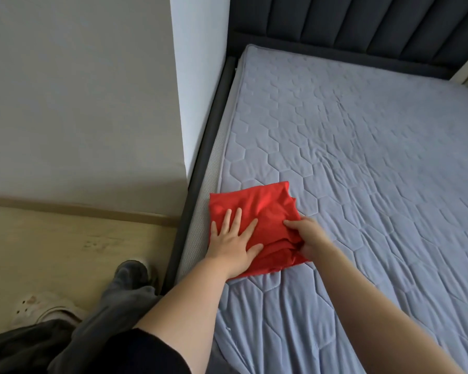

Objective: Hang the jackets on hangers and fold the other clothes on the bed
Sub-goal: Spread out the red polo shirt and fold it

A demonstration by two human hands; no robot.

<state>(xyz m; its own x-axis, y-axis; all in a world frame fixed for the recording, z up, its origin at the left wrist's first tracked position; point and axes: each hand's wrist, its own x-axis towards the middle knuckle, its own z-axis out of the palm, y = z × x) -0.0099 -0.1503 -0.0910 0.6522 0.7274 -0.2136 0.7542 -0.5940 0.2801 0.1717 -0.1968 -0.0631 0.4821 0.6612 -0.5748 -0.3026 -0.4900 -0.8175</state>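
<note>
Red garment (257, 209), folded, lies at bed (362, 157) near edge; left hand (234, 241) presses flat, fingers spread; right hand (307, 236) pinches its right edge; likely light, limp, slippery; best held at folded edges.

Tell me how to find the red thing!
Start at the big bed with the pale blue quilted cover, near its left edge. A folded red garment lies there under two hands, left hand flat, right hand pinching it. Nothing else in view is bright red.
</note>
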